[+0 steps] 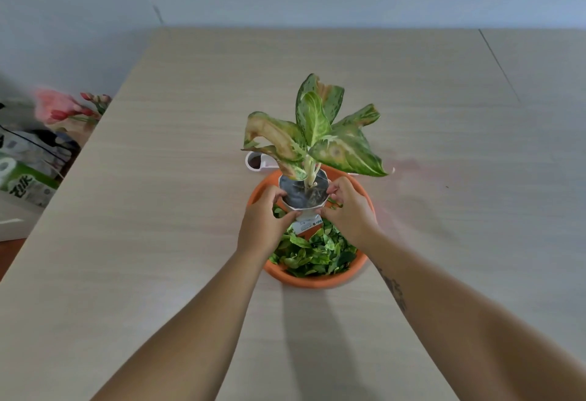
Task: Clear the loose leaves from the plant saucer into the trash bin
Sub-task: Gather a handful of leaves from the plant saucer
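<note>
An orange plant saucer (312,280) sits mid-table, its near half heaped with several loose green leaves (315,253). In the saucer stands a white faceted pot (306,197) holding a plant with large yellow-green leaves (317,134). My left hand (263,223) grips the pot's left side. My right hand (348,210) grips its right side. I cannot tell whether the pot rests on the saucer or is lifted off it. No trash bin is in view.
A white object with a dark round opening (255,162) lies just behind the saucer. Off the wooden table's (158,178) left edge are pink flowers (63,108) and packaged goods (25,178). A wall runs along the table's far edge.
</note>
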Tool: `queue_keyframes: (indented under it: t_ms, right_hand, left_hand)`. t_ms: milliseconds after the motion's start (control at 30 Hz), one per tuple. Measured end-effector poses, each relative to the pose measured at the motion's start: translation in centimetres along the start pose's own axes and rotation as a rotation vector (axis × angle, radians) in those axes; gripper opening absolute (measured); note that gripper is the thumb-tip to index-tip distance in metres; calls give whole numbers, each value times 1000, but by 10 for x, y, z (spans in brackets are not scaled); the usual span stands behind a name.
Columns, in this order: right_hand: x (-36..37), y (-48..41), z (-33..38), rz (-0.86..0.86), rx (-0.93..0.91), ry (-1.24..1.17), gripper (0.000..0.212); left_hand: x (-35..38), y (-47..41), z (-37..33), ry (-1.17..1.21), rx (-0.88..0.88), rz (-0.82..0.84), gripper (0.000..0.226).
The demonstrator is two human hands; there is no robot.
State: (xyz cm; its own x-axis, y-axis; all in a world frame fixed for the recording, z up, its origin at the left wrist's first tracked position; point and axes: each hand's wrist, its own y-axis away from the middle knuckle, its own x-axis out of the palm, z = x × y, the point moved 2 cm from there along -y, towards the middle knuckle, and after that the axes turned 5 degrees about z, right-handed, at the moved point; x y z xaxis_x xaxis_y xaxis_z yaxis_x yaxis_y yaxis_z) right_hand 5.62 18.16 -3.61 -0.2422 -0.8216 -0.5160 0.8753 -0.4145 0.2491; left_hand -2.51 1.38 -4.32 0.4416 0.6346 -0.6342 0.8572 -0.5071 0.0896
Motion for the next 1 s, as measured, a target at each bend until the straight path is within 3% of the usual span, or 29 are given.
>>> queue_keyframes:
  t_ms: [100,233,333,367,500,567,667,733,800,900,933,1000]
  right_hand:
    - [3,7,-11,43,-2,67,68]
    - [-2,1,-28,173,7,459,86]
    - [1,-7,-36,293,-53,727,92]
    - [4,-8,-38,323,-70,751,92]
    - [14,-5,-40,412,-70,767,89]
    - [16,3,-41,406,-116,808,77]
    - [16,11,-42,433,-183,707,51]
    - [12,10,-42,394,-220,590,44]
    - [6,9,-41,295,-188,563,55]
    - [6,16,-43,354,-31,743,83]
    - [10,19,-44,391,-12,796,83]
    - [18,23,-44,400,-63,731,62]
  left_hand:
    - [6,11,3,52,-84,9,72]
    - [12,8,11,-149,-108,85,63]
    - [20,1,21,-376,-111,345,111]
    - [23,2,24,-460,-98,428,117]
    - [23,5,31,-673,-76,531,109]
    - [22,9,33,-710,-5,476,87]
    - [23,13,33,-513,57,444,52]
    - [22,13,34,-369,61,413,40]
    - [20,12,32,-384,61,352,43]
    - [24,19,29,-527,-8,432,79]
    - [27,23,29,-568,-7,471,82]
    - [30,27,28,-571,45,478,66]
